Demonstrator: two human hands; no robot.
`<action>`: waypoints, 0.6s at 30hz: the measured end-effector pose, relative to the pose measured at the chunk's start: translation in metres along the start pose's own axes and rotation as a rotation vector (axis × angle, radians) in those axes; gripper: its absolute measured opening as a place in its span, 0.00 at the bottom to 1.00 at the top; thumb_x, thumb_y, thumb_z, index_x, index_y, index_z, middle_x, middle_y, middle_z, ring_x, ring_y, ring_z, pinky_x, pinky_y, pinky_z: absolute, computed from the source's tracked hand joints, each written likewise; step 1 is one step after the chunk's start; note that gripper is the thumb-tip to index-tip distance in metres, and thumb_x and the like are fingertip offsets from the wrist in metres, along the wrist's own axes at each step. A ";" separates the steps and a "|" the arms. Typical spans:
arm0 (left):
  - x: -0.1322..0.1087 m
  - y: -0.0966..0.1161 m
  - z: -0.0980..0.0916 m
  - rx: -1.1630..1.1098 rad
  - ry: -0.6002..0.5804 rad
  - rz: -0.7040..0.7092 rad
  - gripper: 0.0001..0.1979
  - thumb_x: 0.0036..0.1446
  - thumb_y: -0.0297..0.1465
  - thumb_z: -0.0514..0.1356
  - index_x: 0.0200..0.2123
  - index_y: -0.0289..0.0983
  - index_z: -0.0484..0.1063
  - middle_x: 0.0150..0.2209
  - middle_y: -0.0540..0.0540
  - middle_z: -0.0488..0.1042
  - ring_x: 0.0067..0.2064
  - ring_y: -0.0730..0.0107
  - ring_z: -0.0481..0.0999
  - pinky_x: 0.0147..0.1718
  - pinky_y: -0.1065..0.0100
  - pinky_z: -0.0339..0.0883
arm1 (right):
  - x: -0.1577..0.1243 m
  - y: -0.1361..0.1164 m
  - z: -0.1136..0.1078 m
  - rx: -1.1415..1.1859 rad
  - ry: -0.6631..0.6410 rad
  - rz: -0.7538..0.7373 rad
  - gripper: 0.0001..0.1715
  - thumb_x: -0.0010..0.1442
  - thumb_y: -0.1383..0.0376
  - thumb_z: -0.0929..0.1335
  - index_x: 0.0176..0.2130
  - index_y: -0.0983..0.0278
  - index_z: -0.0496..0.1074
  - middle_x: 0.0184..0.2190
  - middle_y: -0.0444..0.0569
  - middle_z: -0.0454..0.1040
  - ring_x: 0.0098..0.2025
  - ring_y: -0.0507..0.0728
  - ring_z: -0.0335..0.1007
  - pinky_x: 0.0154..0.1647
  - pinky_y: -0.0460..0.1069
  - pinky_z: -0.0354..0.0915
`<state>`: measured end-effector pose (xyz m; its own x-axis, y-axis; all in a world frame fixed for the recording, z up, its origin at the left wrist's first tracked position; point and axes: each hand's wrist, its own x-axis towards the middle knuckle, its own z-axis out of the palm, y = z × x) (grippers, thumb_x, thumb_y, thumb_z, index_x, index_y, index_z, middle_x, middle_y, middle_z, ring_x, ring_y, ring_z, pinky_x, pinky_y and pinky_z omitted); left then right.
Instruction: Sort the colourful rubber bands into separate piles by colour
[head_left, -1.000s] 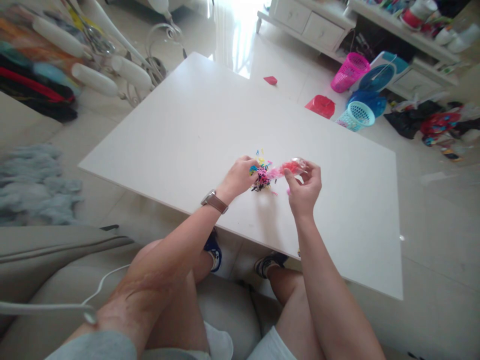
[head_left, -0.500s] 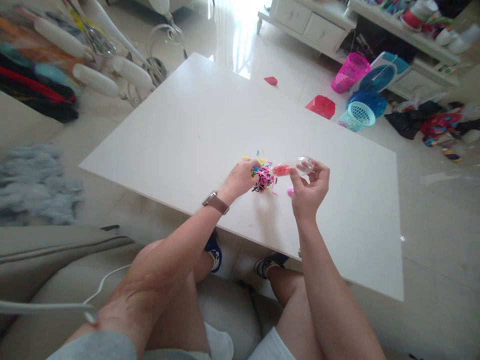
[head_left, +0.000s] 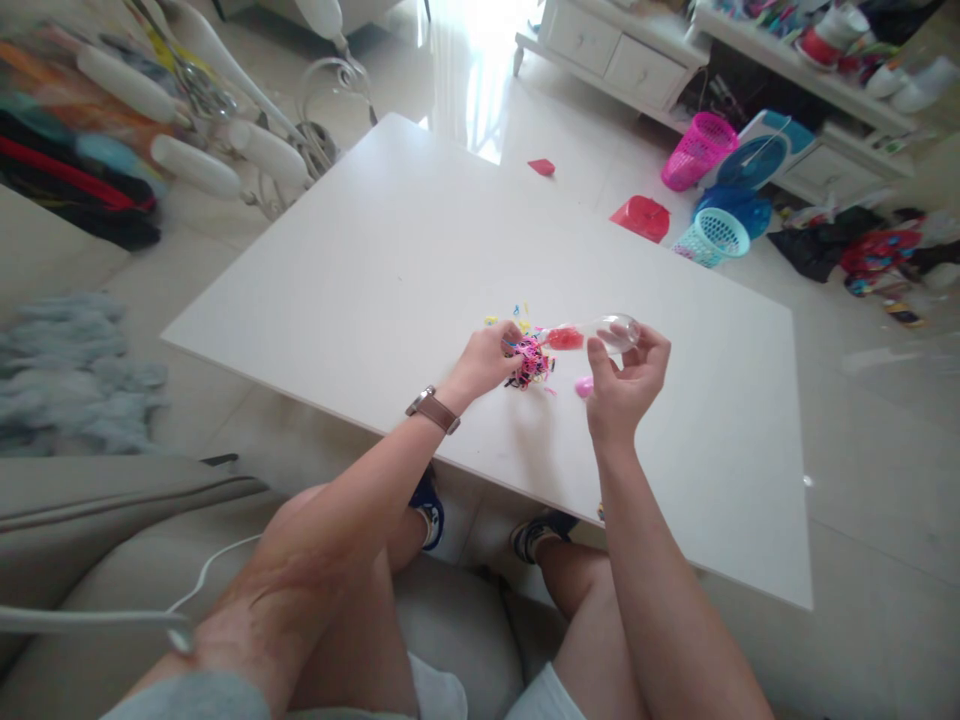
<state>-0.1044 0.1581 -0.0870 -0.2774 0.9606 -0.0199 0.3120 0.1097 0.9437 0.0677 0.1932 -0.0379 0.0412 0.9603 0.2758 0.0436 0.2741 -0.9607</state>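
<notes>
My right hand grips the right end of a clear plastic bottle, thumb on the near side and fingers behind. The bottle lies nearly level above the white table, its narrow end to the left and red contents showing near that end. Beside the narrow end, my left hand has its fingers pinched at a heap of small coloured rubber bands, mostly pink and black. A few yellow and blue bands lie loose behind it. A small pink piece rests below the bottle.
The white table spans the space before my knees. Beyond it on the floor are a red container, a light blue basket and a pink basket. Grey fluffy material lies at left; a metal-framed chair stands behind.
My right hand and the bottle have shifted slightly right, and more of the pink piece shows. My left hand stays at the heap of rubber bands.
</notes>
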 end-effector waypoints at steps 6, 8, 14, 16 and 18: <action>0.004 0.002 0.004 -0.218 -0.023 -0.043 0.03 0.55 0.27 0.67 0.33 0.35 0.76 0.30 0.47 0.79 0.32 0.71 0.77 0.35 0.68 0.71 | 0.002 0.009 -0.001 0.065 0.044 0.064 0.30 0.54 0.50 0.78 0.49 0.57 0.66 0.48 0.46 0.74 0.50 0.56 0.77 0.49 0.55 0.76; 0.005 0.001 0.006 -0.366 -0.036 -0.047 0.06 0.56 0.31 0.68 0.35 0.35 0.77 0.31 0.46 0.79 0.32 0.72 0.77 0.35 0.68 0.72 | 0.003 0.011 0.000 0.110 0.058 0.117 0.31 0.53 0.49 0.78 0.47 0.57 0.66 0.48 0.45 0.74 0.49 0.56 0.78 0.47 0.53 0.77; 0.006 -0.001 0.004 -0.557 -0.048 -0.059 0.17 0.51 0.42 0.73 0.36 0.34 0.81 0.35 0.46 0.80 0.34 0.71 0.77 0.36 0.68 0.72 | 0.006 0.014 0.002 0.210 0.078 0.267 0.34 0.50 0.44 0.78 0.43 0.57 0.64 0.46 0.44 0.73 0.47 0.55 0.79 0.47 0.54 0.78; 0.005 0.001 0.002 -0.561 -0.098 -0.045 0.18 0.52 0.43 0.73 0.37 0.34 0.83 0.34 0.45 0.79 0.33 0.71 0.77 0.34 0.69 0.71 | 0.007 0.016 0.001 0.252 0.070 0.308 0.34 0.49 0.43 0.79 0.42 0.58 0.64 0.45 0.44 0.74 0.45 0.54 0.79 0.47 0.53 0.78; 0.005 0.003 0.001 -0.552 -0.177 -0.035 0.16 0.55 0.41 0.70 0.39 0.34 0.84 0.33 0.45 0.79 0.33 0.70 0.76 0.33 0.68 0.70 | 0.007 0.017 0.001 0.287 0.058 0.347 0.34 0.50 0.43 0.78 0.42 0.59 0.64 0.43 0.44 0.74 0.43 0.53 0.79 0.48 0.53 0.78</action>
<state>-0.1042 0.1632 -0.0841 -0.1084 0.9920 -0.0648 -0.2275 0.0387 0.9730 0.0681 0.2044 -0.0526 0.0606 0.9956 -0.0709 -0.2613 -0.0528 -0.9638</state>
